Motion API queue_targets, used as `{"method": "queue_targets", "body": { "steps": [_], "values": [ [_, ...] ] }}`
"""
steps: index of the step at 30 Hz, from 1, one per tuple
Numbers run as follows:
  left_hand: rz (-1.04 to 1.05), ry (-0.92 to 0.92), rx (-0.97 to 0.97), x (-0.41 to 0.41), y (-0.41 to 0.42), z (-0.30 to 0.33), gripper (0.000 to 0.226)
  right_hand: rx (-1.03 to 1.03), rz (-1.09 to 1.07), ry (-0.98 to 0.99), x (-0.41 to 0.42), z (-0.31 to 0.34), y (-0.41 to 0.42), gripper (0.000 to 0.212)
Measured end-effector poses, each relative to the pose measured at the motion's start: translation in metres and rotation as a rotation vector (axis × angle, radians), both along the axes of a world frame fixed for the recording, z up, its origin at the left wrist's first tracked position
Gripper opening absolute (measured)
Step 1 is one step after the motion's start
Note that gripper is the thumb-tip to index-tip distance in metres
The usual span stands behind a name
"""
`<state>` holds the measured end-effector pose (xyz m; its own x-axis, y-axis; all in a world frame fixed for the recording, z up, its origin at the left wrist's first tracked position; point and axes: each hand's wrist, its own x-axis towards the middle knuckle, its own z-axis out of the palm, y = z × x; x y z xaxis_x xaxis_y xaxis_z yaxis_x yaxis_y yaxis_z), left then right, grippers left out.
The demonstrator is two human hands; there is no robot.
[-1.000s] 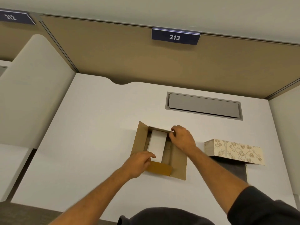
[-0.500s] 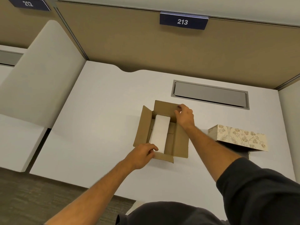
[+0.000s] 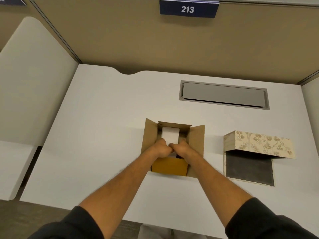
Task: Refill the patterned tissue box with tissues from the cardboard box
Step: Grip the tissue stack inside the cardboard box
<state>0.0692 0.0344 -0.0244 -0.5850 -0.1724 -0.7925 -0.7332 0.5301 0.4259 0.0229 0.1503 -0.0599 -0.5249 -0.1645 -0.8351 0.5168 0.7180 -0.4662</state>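
Note:
A brown cardboard box (image 3: 196,142) stands open mid-desk, flaps spread, with a white stack of tissues (image 3: 170,136) inside. My left hand (image 3: 159,149) and my right hand (image 3: 182,150) are side by side inside the box, fingers curled down around the near end of the tissue stack; the fingertips are hidden. To the right sits the patterned tissue box (image 3: 259,144), its floral cover raised and tilted off a dark grey base (image 3: 248,168) that lies flat on the desk.
The white desk (image 3: 103,135) has a grey cable hatch (image 3: 223,94) at the back right. White side dividers (image 3: 34,83) and a tan back panel with a "213" sign (image 3: 188,9) enclose it.
My right hand left the far flap and came down into the box. My left hand moved from the near flap onto the tissues. The camera view shifted closer.

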Motion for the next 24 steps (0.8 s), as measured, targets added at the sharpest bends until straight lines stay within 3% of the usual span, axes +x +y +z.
{"method": "queue_targets", "body": {
  "steps": [4,8,10,13,15,21,24],
  "values": [
    [-0.225,-0.250,-0.060,-0.016,-0.005,-0.010,0.053,0.030,-0.002,-0.122,-0.006,-0.021,-0.003,0.068],
    [-0.292,-0.355,-0.020,-0.009,-0.012,-0.011,0.068,-0.073,-0.184,-0.238,-0.009,-0.035,-0.007,0.052],
    [-0.310,-0.387,0.003,-0.002,-0.012,-0.012,0.085,-0.091,-0.227,-0.251,-0.006,-0.039,-0.006,0.052],
    [-0.342,-0.434,0.064,0.016,-0.005,-0.015,0.129,-0.083,-0.262,-0.230,0.002,-0.040,-0.006,0.070],
    [-0.391,-0.403,0.050,0.026,0.000,-0.020,0.142,-0.072,-0.282,-0.195,0.004,-0.040,-0.008,0.076],
    [-0.022,-0.237,0.121,0.039,0.008,-0.037,0.146,-0.090,-0.347,-0.181,0.005,-0.046,-0.015,0.069],
    [0.030,-0.150,0.099,0.040,0.011,-0.044,0.146,-0.095,-0.372,-0.178,0.007,-0.051,-0.018,0.071]
  ]
}}
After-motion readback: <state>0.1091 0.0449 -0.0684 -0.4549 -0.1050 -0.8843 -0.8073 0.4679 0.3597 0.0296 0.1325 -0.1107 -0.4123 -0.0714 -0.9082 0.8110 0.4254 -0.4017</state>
